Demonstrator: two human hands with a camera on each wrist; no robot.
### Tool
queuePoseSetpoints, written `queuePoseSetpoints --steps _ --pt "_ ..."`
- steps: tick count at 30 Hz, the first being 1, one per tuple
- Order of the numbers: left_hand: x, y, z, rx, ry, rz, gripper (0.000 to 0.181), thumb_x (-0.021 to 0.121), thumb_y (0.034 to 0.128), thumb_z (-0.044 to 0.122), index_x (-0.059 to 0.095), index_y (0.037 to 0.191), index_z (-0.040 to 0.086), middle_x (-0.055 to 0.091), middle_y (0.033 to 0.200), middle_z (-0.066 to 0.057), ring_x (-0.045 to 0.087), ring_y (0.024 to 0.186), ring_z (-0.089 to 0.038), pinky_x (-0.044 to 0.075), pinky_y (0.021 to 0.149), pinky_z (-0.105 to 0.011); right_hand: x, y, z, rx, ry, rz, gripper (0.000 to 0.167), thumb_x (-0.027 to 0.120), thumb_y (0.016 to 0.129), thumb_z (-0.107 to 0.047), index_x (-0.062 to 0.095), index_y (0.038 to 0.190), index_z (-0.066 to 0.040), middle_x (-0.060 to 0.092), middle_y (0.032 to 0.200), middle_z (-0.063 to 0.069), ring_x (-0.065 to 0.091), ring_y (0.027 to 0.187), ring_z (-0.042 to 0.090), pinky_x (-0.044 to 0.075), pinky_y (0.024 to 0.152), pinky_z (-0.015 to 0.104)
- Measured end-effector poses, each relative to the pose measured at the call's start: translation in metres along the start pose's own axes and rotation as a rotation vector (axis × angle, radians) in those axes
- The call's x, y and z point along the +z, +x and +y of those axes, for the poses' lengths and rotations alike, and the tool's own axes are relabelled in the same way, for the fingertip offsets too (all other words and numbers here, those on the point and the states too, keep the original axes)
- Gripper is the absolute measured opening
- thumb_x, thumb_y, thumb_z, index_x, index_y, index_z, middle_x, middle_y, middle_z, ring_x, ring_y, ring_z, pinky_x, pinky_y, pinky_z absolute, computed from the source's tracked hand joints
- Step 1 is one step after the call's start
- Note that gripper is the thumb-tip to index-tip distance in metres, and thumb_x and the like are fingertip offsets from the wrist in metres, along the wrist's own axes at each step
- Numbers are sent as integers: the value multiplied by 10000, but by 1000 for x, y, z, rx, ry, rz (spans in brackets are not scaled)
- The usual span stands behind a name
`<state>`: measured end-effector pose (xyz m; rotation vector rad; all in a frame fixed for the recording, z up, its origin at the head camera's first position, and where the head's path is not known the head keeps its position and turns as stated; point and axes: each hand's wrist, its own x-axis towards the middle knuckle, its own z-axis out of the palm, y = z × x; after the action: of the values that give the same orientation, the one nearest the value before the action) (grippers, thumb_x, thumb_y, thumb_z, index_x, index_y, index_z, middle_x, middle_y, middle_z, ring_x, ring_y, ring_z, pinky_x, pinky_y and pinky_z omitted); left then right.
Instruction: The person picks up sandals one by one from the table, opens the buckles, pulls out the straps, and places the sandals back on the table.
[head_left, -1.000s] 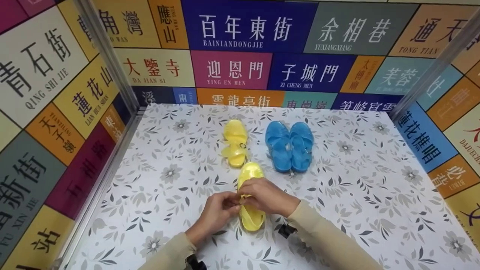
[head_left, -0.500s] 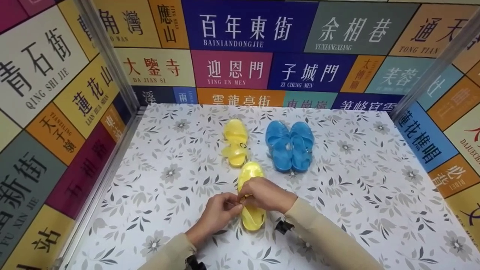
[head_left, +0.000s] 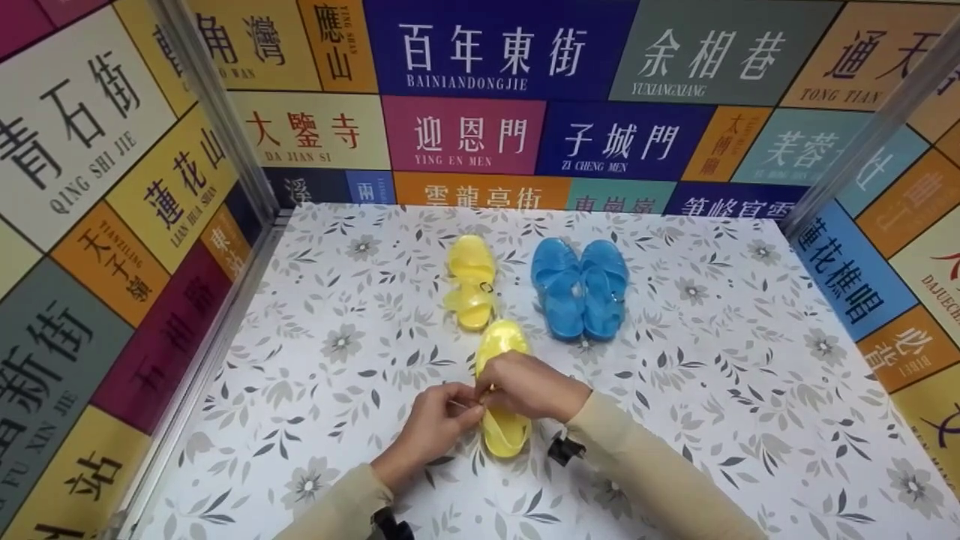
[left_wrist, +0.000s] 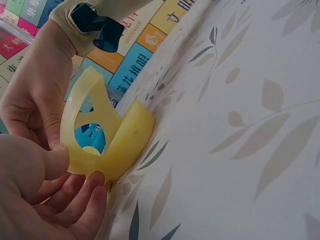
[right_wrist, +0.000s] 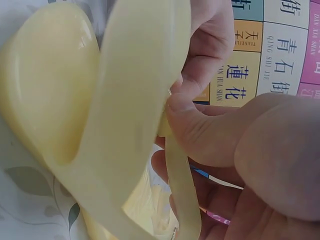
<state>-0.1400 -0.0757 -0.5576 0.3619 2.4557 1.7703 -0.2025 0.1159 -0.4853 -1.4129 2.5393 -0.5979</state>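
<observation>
A yellow jelly sandal [head_left: 504,435] lies on the patterned sheet in front of me, toe pointing away. My left hand [head_left: 435,424] pinches its strap at the left side between thumb and fingers. From above, my right hand [head_left: 525,382] pinches the strap end at the same spot. In the right wrist view a thin yellow strap [right_wrist: 182,190] hangs below the right thumb [right_wrist: 200,130]. The fastening itself is mostly hidden by the fingertips. In the left wrist view the heel strap [left_wrist: 75,120] stands up from the sole.
Behind the held sandal lies a second yellow sandal [head_left: 471,262], its strap spread out. A pair of blue sandals [head_left: 564,300] stands side by side to the right of it. Panels with printed street names [head_left: 465,135] wall in the back and sides of the floral sheet [head_left: 712,375].
Both hands stay at the sandal's left side, with only small finger shifts at the strap. The right hand and forearm have moved slightly left. The head view has tilted a little.
</observation>
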Motion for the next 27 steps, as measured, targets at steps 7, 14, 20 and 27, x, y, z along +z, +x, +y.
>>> queuePoseSetpoints --steps 7,14,20,27 --pt "0 -2 0 -34 -37 -12 173 781 922 22 747 1087 -11 751 960 -83 733 849 -169 601 768 -234 2 1 2 27 41 -39 131 788 883 -14 828 960 -112 786 888 -23 718 838 116 596 784 280" --pt "0 -1 1 -54 -70 19 137 792 915 52 761 1037 -1 759 938 -82 729 849 -165 607 770 -235 -1 3 5 9 66 -57 155 785 882 -2 844 972 -113 789 854 -13 701 776 91 581 722 242" --pt "0 0 -1 -45 -107 36 117 809 908 70 754 968 -13 758 909 -106 717 839 -174 589 750 -213 0 3 8 -14 69 -73 188 791 847 15 852 952 -129 767 809 -26 650 725 67 545 678 216" --pt "0 -1 -3 -13 -102 46 92 824 899 88 783 952 25 774 898 -89 720 818 -140 600 766 -235 1 1 8 -36 46 -25 222 767 778 60 837 907 -106 755 803 -6 677 754 120 568 700 251"
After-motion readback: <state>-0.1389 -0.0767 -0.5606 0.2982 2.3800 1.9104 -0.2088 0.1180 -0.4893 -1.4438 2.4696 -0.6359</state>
